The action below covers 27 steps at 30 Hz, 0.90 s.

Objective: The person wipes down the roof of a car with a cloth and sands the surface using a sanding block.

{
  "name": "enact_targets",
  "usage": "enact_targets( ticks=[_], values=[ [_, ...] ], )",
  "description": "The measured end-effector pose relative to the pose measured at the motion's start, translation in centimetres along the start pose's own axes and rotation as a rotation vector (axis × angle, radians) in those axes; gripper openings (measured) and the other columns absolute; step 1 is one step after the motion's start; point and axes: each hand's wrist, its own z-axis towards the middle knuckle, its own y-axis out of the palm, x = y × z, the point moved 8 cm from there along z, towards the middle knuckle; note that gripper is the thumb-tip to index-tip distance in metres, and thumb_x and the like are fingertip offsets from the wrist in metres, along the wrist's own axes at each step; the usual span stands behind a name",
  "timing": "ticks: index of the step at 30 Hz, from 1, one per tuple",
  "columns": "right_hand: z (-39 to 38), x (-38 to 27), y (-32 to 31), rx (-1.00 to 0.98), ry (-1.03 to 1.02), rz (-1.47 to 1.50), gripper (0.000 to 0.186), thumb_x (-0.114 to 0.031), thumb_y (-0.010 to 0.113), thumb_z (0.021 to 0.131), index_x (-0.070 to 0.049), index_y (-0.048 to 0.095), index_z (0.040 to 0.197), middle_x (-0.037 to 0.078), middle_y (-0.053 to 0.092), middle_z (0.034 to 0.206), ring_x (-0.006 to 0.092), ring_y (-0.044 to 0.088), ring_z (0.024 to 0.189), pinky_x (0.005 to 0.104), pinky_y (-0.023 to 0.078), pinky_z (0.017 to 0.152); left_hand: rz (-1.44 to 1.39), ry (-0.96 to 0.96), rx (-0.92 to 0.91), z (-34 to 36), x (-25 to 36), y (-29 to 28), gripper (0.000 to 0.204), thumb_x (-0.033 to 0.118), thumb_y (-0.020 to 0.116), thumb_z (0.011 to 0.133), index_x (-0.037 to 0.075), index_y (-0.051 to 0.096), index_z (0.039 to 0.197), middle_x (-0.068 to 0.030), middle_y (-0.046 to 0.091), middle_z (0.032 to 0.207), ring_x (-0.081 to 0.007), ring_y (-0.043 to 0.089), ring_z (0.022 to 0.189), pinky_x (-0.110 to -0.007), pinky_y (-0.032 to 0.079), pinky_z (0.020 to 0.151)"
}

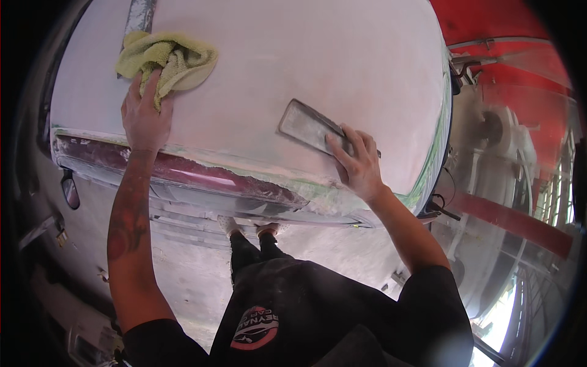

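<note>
A large car panel with a dusty white and pinkish coat spreads out in front of me. My left hand reaches to its far left and grips the near edge of a crumpled yellow-green cloth, which lies on the panel. Beside and partly under the cloth is a long grey flat tool, smeared with white dust. Farther right, my right hand is closed around the near end of a grey rectangular sanding block. The block rests at a slant on the panel, its far end pointing up and left.
Along the panel's near edge runs a dark maroon strip with ragged pale borders. A mirror juts out at the left. Red bodywork and a dusty white vehicle part stand to the right. My feet are on the concrete floor.
</note>
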Motion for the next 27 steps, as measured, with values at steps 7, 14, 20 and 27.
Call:
enact_targets(
  ticks=[7, 14, 20, 27],
  values=[
    [13.3, 2.6, 1.0, 0.152, 0.034, -0.132, 0.049, -0.017, 0.074, 0.078, -0.024, 0.061, 0.125, 0.013, 0.055, 0.124, 0.0318, 0.055, 0.101, 0.0425, 0.049, 0.082, -0.015, 0.032, 0.028, 1.2, 1.2, 0.2, 0.05, 0.028, 0.061, 0.091, 0.022, 0.052, 0.14, -0.0141, 0.047, 0.142, -0.0339, 0.048, 0.128, -0.047, 0.036, 0.107],
    [-2.1, 0.0, -0.6, -0.046, -0.163, -0.057, 0.052, -0.012, 0.074, 0.076, -0.027, 0.066, 0.126, 0.018, 0.053, 0.129, 0.0339, 0.053, 0.102, 0.0423, 0.047, 0.088, -0.009, 0.019, 0.066, 0.0, -0.4, 0.5, 0.049, 0.031, 0.061, 0.091, 0.028, 0.052, 0.139, -0.0133, 0.049, 0.14, -0.0329, 0.05, 0.126, -0.047, 0.035, 0.107],
    [5.9, -5.0, 0.8, 0.0, -0.178, -0.089, 0.056, -0.009, 0.069, 0.073, -0.03, 0.064, 0.125, 0.016, 0.052, 0.129, 0.0321, 0.053, 0.1, 0.0411, 0.047, 0.085, 0.053, 0.07, 0.094, 0.6, -0.2, 0.2, 0.047, 0.032, 0.057, 0.094, 0.026, 0.051, 0.14, -0.0129, 0.048, 0.141, -0.0342, 0.051, 0.125, -0.047, 0.036, 0.107],
    [0.1, -2.2, -0.4, -0.078, -0.206, -0.094, 0.057, -0.008, 0.071, 0.073, -0.029, 0.064, 0.125, 0.015, 0.053, 0.127, 0.032, 0.054, 0.101, 0.0409, 0.049, 0.085, -0.069, -0.084, 0.028, -0.1, 0.7, -0.8, 0.048, 0.022, 0.069, 0.083, 0.012, 0.059, 0.129, -0.0212, 0.049, 0.135, -0.0416, 0.048, 0.121, -0.049, 0.039, 0.103]
  ],
)
